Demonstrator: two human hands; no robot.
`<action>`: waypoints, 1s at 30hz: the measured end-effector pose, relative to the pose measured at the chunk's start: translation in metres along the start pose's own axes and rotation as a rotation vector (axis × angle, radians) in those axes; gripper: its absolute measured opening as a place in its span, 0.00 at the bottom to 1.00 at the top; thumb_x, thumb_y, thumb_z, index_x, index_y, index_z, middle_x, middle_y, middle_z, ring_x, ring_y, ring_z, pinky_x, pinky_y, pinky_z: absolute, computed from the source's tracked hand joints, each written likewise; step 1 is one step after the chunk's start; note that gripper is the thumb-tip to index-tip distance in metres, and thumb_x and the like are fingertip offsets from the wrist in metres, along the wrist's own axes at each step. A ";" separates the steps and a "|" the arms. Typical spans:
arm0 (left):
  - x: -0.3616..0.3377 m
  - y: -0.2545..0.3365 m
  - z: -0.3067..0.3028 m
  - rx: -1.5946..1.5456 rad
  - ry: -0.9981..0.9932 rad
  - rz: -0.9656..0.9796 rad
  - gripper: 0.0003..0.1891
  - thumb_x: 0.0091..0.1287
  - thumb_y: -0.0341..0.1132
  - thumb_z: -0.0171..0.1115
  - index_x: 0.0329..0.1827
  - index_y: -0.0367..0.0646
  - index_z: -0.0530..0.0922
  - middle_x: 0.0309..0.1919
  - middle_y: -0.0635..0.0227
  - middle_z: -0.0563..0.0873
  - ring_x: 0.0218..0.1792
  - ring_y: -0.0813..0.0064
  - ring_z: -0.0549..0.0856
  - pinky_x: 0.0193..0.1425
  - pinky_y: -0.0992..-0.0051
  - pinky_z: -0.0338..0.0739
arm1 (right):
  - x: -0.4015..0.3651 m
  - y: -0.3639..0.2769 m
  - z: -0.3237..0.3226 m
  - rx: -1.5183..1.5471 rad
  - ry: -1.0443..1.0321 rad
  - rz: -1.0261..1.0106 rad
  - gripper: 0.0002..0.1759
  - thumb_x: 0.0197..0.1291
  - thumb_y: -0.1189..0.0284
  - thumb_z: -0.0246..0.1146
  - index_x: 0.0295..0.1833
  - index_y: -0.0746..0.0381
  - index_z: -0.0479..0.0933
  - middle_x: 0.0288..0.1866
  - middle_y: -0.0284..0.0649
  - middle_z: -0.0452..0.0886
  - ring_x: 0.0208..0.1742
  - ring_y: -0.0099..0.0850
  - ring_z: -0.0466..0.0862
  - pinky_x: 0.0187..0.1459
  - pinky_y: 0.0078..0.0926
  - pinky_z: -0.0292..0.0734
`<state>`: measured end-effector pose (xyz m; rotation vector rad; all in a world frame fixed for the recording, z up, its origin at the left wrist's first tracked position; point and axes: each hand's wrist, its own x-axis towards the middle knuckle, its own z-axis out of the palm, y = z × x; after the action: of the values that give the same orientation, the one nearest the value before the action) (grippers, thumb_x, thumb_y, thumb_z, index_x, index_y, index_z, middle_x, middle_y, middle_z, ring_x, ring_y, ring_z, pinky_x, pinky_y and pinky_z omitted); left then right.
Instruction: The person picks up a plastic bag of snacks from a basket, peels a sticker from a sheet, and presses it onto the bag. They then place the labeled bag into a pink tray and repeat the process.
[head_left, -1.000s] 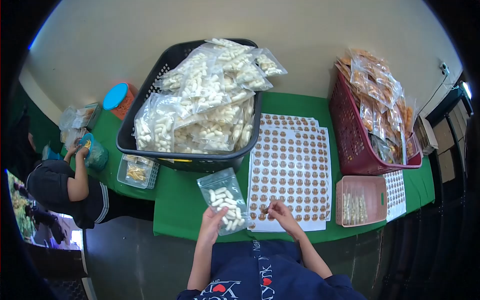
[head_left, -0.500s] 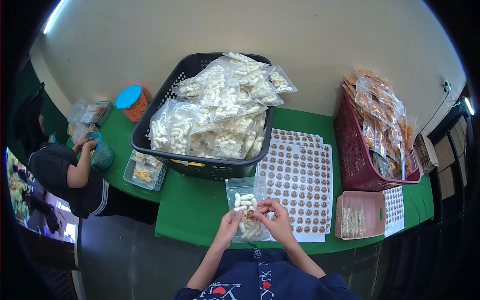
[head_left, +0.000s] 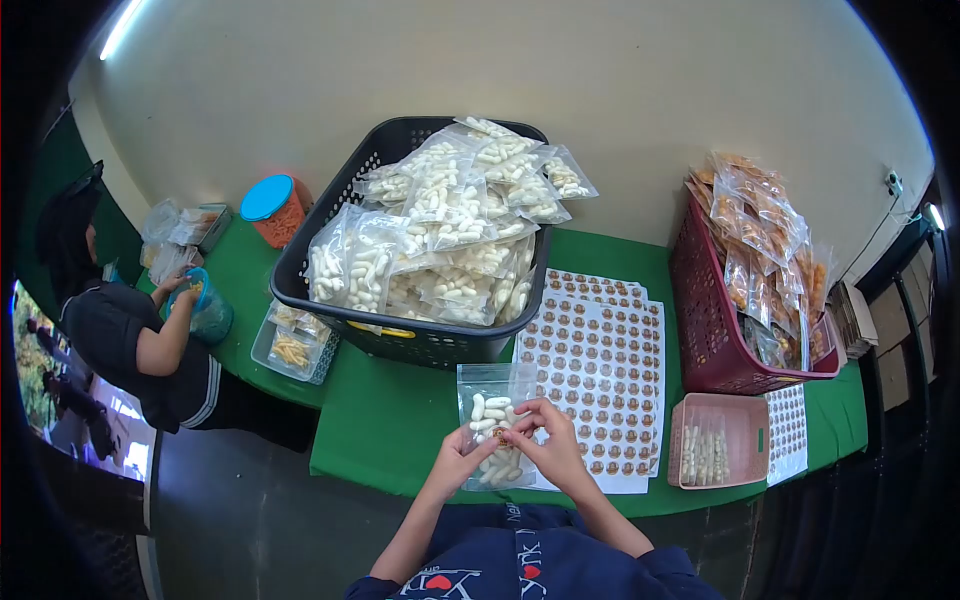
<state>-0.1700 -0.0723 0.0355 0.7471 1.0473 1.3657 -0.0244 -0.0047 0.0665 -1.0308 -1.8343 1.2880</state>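
A clear plastic bag [head_left: 493, 470] of white, finger-shaped snacks is held upright over the near edge of the table. My left hand [head_left: 460, 462] grips its left side, thumb on the front and fingers hidden behind. A small brown-and-orange sticker [head_left: 501, 434] lies against the bag's front, partly covered by fingers. My right hand [head_left: 552, 447] is closed at the bag's right side, with its thumb at the sticker and its index finger bent above. Beside the bag lie sheets of round brown stickers [head_left: 590, 375], partly overlapping.
A black basket [head_left: 425, 345] heaped with similar bags stands behind my hands. On the right are a maroon basket [head_left: 715, 340] of orange snack bags and a pink tray [head_left: 735, 420] of thin packets. At left, a co-worker [head_left: 125, 345] reaches into a teal tub [head_left: 210, 315], near a blue-lidded container [head_left: 266, 198].
The whole view has shifted slightly. My right thumb and fingers cover more of the sticker on the bag. The co-worker's hands have moved a little at the tub.
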 end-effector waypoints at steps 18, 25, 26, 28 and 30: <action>0.004 -0.003 -0.004 -0.032 0.049 -0.067 0.17 0.57 0.25 0.61 0.50 0.35 0.70 0.43 0.66 0.80 0.43 0.79 0.79 0.47 0.79 0.74 | 0.001 0.019 0.015 -0.092 0.383 -0.042 0.20 0.46 0.70 0.68 0.44 0.65 0.70 0.42 0.38 0.76 0.30 0.22 0.73 0.40 0.21 0.65; 0.010 -0.008 -0.003 -0.089 0.002 -0.088 0.17 0.58 0.26 0.60 0.51 0.35 0.70 0.44 0.67 0.79 0.43 0.80 0.79 0.47 0.79 0.74 | -0.001 0.035 0.015 0.450 0.010 0.224 0.15 0.50 0.76 0.65 0.44 0.67 0.73 0.40 0.38 0.78 0.42 0.21 0.77 0.42 0.17 0.72; 0.012 -0.009 -0.002 -0.096 -0.010 -0.095 0.18 0.58 0.26 0.60 0.51 0.35 0.70 0.44 0.67 0.79 0.43 0.80 0.79 0.47 0.79 0.74 | 0.002 0.037 0.014 0.458 0.030 0.212 0.14 0.49 0.75 0.66 0.42 0.67 0.74 0.37 0.37 0.78 0.39 0.20 0.77 0.40 0.17 0.71; 0.013 -0.010 0.002 -0.112 -0.034 -0.115 0.18 0.59 0.26 0.60 0.52 0.36 0.69 0.44 0.67 0.79 0.43 0.80 0.79 0.48 0.79 0.74 | 0.005 0.041 0.012 0.476 0.071 0.193 0.12 0.48 0.72 0.67 0.38 0.66 0.75 0.32 0.35 0.79 0.34 0.18 0.76 0.36 0.15 0.71; 0.014 -0.013 0.003 -0.114 -0.046 -0.127 0.18 0.59 0.26 0.59 0.53 0.36 0.69 0.45 0.67 0.79 0.44 0.80 0.79 0.48 0.79 0.73 | 0.005 0.049 0.010 0.479 0.081 0.206 0.13 0.47 0.72 0.68 0.37 0.66 0.76 0.30 0.34 0.79 0.31 0.17 0.76 0.33 0.15 0.70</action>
<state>-0.1629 -0.0593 0.0224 0.6151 0.9568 1.2826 -0.0246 0.0056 0.0173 -0.9996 -1.2888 1.6765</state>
